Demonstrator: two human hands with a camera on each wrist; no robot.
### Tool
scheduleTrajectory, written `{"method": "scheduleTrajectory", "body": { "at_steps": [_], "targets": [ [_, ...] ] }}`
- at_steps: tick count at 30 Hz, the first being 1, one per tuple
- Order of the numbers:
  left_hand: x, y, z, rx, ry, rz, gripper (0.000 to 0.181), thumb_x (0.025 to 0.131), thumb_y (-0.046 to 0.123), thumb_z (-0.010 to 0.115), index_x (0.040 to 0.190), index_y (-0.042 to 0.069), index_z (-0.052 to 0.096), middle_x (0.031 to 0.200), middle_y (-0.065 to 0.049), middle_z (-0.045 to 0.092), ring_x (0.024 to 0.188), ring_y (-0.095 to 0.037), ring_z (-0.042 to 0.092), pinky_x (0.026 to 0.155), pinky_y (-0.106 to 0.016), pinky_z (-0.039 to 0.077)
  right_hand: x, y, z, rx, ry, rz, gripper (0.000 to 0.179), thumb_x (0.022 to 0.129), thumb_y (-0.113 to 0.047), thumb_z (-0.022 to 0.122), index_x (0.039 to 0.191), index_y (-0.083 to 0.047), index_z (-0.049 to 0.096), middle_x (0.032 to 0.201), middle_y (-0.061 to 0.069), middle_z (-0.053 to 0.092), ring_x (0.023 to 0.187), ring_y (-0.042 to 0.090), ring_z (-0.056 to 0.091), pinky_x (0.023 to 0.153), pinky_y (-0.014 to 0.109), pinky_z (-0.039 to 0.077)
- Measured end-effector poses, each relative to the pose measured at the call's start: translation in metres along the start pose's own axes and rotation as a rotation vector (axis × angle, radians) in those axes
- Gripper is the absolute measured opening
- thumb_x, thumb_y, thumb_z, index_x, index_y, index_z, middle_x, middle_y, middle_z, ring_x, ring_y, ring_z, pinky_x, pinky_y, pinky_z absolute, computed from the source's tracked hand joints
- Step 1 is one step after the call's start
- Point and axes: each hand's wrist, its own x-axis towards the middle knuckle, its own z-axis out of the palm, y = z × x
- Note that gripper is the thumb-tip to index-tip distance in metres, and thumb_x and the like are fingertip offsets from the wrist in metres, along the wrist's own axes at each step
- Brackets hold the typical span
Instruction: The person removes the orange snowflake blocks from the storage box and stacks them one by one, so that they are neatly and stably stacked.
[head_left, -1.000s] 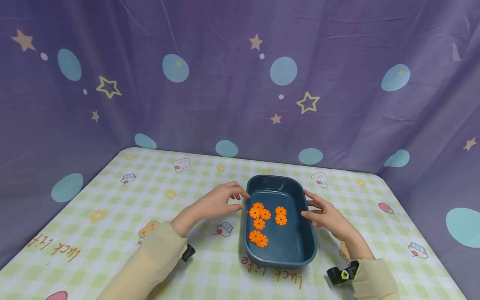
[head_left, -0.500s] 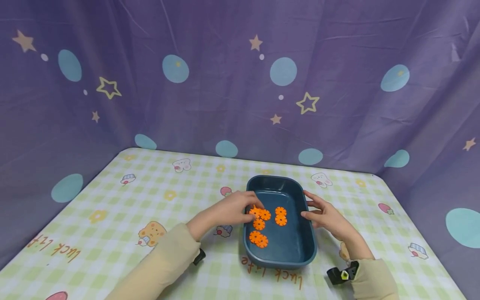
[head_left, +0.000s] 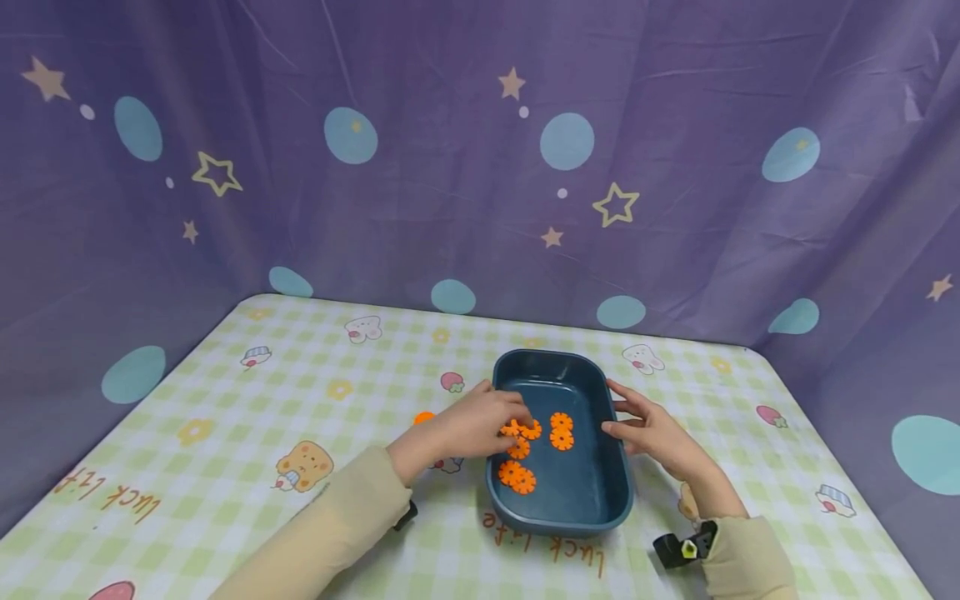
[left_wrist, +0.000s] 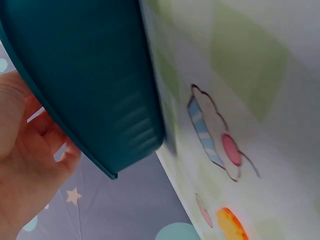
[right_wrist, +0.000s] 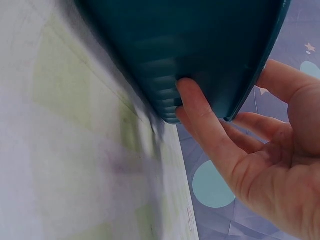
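Observation:
A deep dark teal tub [head_left: 577, 492] stands on the table with several orange notched plastic discs [head_left: 561, 433] lying on its floor. My left hand [head_left: 476, 421] reaches over the tub's left rim. Its bent fingers and thumb are at the upper left cluster of discs and partly cover it; whether they pinch a disc is hidden. At the opposite side, my right hand [head_left: 660, 437] holds the tub's wall, with fingers [right_wrist: 200, 107] against the outside. One more orange disc [head_left: 424, 417] lies on the tablecloth behind the left wrist, and the left wrist view shows an orange piece [left_wrist: 232, 223] there.
A green-and-white checked tablecloth [head_left: 405, 333] with printed cartoons covers the table. Purple curtains [head_left: 450, 192] with stars and dots hang behind and at both sides. Black wrist cameras [head_left: 684, 547] sit by the sleeves.
My left hand has moved right, from outside the tub's left rim to the discs inside. The orange disc on the cloth has come into sight behind my wrist. The right hand stays put.

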Motion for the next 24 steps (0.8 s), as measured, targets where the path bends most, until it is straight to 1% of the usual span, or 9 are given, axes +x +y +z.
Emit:
{"method": "scheduleTrajectory", "body": {
  "at_steps": [3, 6, 9, 11, 14, 18, 21, 24],
  "targets": [
    [0.004, 0.004, 0.000, -0.022, -0.047, 0.022, 0.026, 0.084, 0.023, 0.064, 0.110, 0.021, 0.065, 0.103, 0.008, 0.059, 0.089, -0.007, 0.055, 0.085, -0.032, 0.036, 0.000, 0.000, 0.000, 0.002, 0.000, -0.002, 0.072, 0.086, -0.024, 0.062, 0.146, -0.022, 0.020, 0.140, 0.025, 0.030, 0.108, 0.028, 0.055, 0.073, 0.037, 0.052],
    [0.007, 0.006, 0.001, -0.066, -0.108, 0.036, 0.025, 0.085, 0.022, 0.063, 0.110, 0.021, 0.064, 0.102, 0.008, 0.058, 0.087, -0.006, 0.055, 0.084, -0.027, 0.040, 0.000, 0.000, 0.000, 0.002, 0.000, -0.005, 0.073, 0.086, -0.024, 0.062, 0.146, -0.021, 0.021, 0.140, 0.025, 0.031, 0.107, 0.027, 0.055, 0.073, 0.037, 0.053],
    [0.009, 0.008, 0.004, -0.093, -0.155, 0.044, 0.024, 0.084, 0.021, 0.064, 0.109, 0.020, 0.064, 0.099, 0.008, 0.058, 0.082, -0.005, 0.055, 0.078, -0.021, 0.043, 0.000, 0.000, 0.000, 0.002, 0.001, -0.006, 0.073, 0.085, -0.025, 0.062, 0.146, -0.021, 0.021, 0.140, 0.025, 0.031, 0.107, 0.027, 0.055, 0.072, 0.036, 0.053],
    [0.011, 0.009, 0.005, -0.090, -0.174, 0.043, 0.022, 0.083, 0.022, 0.066, 0.105, 0.020, 0.065, 0.095, 0.008, 0.059, 0.077, -0.004, 0.053, 0.072, -0.017, 0.043, 0.000, 0.000, 0.000, 0.000, 0.000, -0.008, 0.073, 0.086, -0.025, 0.062, 0.146, -0.021, 0.021, 0.140, 0.025, 0.031, 0.107, 0.027, 0.055, 0.072, 0.036, 0.052],
    [0.014, 0.010, 0.006, -0.062, -0.207, 0.026, 0.019, 0.079, 0.023, 0.070, 0.098, 0.021, 0.067, 0.087, 0.009, 0.060, 0.072, -0.003, 0.051, 0.068, -0.016, 0.041, 0.000, 0.000, 0.000, -0.002, -0.001, -0.009, 0.072, 0.086, -0.024, 0.062, 0.146, -0.021, 0.020, 0.140, 0.025, 0.031, 0.107, 0.027, 0.055, 0.072, 0.036, 0.052],
    [0.017, 0.014, 0.005, -0.011, -0.275, -0.020, 0.018, 0.076, 0.025, 0.072, 0.093, 0.022, 0.068, 0.076, 0.012, 0.058, 0.069, -0.003, 0.049, 0.073, -0.021, 0.038, 0.000, 0.000, 0.000, -0.003, -0.003, -0.009, 0.073, 0.086, -0.024, 0.061, 0.146, -0.021, 0.020, 0.140, 0.025, 0.031, 0.106, 0.027, 0.055, 0.072, 0.036, 0.052],
    [0.019, 0.017, 0.004, 0.029, -0.319, -0.052, 0.017, 0.074, 0.025, 0.074, 0.091, 0.023, 0.068, 0.073, 0.014, 0.057, 0.069, -0.004, 0.049, 0.078, -0.024, 0.036, 0.000, 0.000, 0.000, -0.003, -0.004, -0.008, 0.073, 0.086, -0.025, 0.062, 0.146, -0.021, 0.020, 0.140, 0.025, 0.031, 0.106, 0.026, 0.055, 0.072, 0.036, 0.052],
    [0.022, 0.019, 0.004, 0.092, -0.347, -0.080, 0.013, 0.072, 0.026, 0.075, 0.081, 0.024, 0.065, 0.069, 0.015, 0.055, 0.065, -0.005, 0.049, 0.073, -0.024, 0.039, 0.000, 0.000, 0.000, -0.002, -0.001, -0.009, 0.073, 0.085, -0.025, 0.062, 0.146, -0.021, 0.020, 0.140, 0.025, 0.031, 0.106, 0.027, 0.055, 0.072, 0.036, 0.052]
  ]
}}
